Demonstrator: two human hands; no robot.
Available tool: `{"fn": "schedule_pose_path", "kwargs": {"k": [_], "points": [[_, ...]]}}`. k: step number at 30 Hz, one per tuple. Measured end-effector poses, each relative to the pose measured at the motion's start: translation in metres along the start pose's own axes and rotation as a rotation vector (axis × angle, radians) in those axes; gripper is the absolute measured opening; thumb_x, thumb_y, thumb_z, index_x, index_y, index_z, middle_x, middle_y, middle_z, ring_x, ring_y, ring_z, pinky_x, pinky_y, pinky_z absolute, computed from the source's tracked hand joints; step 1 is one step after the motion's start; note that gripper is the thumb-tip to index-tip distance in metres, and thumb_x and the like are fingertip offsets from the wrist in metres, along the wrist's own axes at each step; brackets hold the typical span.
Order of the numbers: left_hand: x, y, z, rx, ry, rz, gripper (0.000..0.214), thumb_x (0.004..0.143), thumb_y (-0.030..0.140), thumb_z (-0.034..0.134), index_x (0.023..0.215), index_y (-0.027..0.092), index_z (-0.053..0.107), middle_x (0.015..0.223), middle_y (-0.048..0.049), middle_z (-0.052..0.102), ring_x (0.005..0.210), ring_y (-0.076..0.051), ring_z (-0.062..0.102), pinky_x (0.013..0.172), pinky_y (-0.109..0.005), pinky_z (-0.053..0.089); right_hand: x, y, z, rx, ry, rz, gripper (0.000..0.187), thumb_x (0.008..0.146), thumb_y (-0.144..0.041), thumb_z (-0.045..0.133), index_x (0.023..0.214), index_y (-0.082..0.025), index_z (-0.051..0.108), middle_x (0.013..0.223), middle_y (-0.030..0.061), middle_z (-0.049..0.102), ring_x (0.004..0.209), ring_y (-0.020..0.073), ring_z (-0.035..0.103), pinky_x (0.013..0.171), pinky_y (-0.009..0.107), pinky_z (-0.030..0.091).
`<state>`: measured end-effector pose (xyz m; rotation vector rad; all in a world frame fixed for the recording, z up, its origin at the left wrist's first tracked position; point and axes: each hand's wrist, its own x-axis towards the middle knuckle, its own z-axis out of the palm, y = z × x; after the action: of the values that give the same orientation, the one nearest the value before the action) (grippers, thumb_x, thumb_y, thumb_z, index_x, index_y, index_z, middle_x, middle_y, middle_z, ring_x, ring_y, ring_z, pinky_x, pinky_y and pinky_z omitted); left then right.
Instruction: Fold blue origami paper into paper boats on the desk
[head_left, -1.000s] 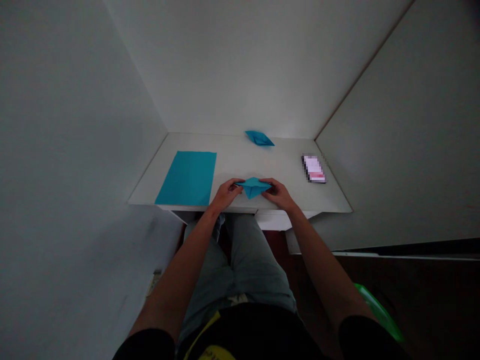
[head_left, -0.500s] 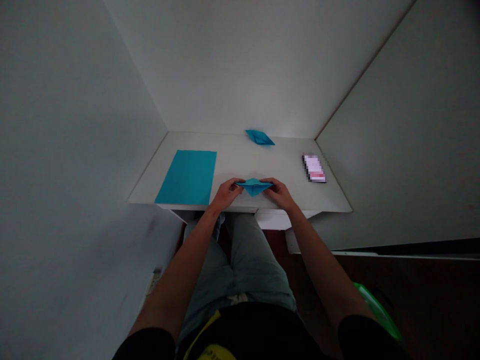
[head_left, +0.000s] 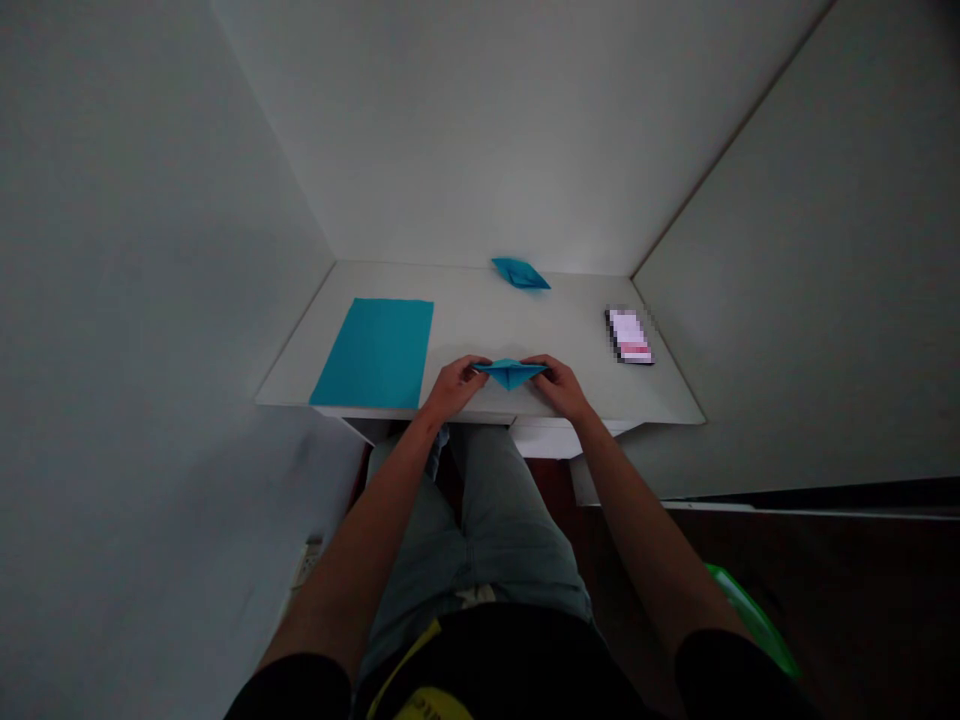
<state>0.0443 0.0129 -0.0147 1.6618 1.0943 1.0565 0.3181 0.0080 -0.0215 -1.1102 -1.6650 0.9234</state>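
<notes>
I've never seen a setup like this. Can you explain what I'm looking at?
There is no machine here: a person works bare-handed, and one camera worn on the head looks forward and down. The left grip and right grip, meaning the person's own hands, hold a folded blue paper by its ends. It is over a white desk; whether they touch is hard to tell. On the desk lie a flat blue sheet to the left, a boat-shaped blue paper near the far edge, and an apparent phone, pixelated, to the right.
</notes>
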Motion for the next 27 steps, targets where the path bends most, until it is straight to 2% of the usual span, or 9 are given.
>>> {"fn": "schedule_pose_path", "kwargs": {"k": [12,18,23,27], "points": [[-0.0001,0.0020,0.0008,0.025,0.013,0.009,0.030,0.091,0.032,0.073,0.116,0.020,0.081,0.090,-0.0041,0.078,0.080,-0.018,0.069,0.079,-0.033,0.056,0.0002,-0.0008,-0.0009,-0.053,-0.002,-0.017,0.028,0.093,-0.041,0.069,0.114,-0.027,0.080,0.113,0.0061,0.083,0.106,0.0282,0.075,0.098,0.046,0.059],[-0.0001,0.0030,0.0002,0.026,0.006,0.017,0.029,0.091,0.032,0.072,0.116,0.019,0.081,0.088,-0.0034,0.077,0.080,-0.018,0.068,0.079,-0.032,0.054,0.0002,0.0000,-0.0006,-0.058,0.001,-0.010,0.028,0.093,-0.041,0.068,0.114,-0.026,0.080,0.110,0.0063,0.083,0.100,0.0275,0.075,0.094,0.045,0.059],[0.0002,0.0010,0.0011,0.027,0.005,0.009,0.031,0.091,0.033,0.072,0.117,0.019,0.081,0.084,-0.0024,0.074,0.077,-0.018,0.067,0.076,-0.031,0.052,0.0005,0.0021,0.0005,-0.054,0.014,-0.014,0.028,0.091,-0.038,0.069,0.113,-0.026,0.080,0.111,0.0060,0.083,0.104,0.0278,0.076,0.099,0.046,0.059],[0.0002,-0.0010,0.0025,0.027,0.012,0.012,0.030,0.091,0.032,0.072,0.116,0.020,0.081,0.085,-0.0021,0.074,0.077,-0.018,0.066,0.076,-0.031,0.051,0.0005,0.0029,0.0008,-0.066,0.018,-0.012,0.029,0.091,-0.038,0.069,0.114,-0.026,0.080,0.110,0.0053,0.084,0.101,0.0271,0.076,0.095,0.045,0.060]]}}
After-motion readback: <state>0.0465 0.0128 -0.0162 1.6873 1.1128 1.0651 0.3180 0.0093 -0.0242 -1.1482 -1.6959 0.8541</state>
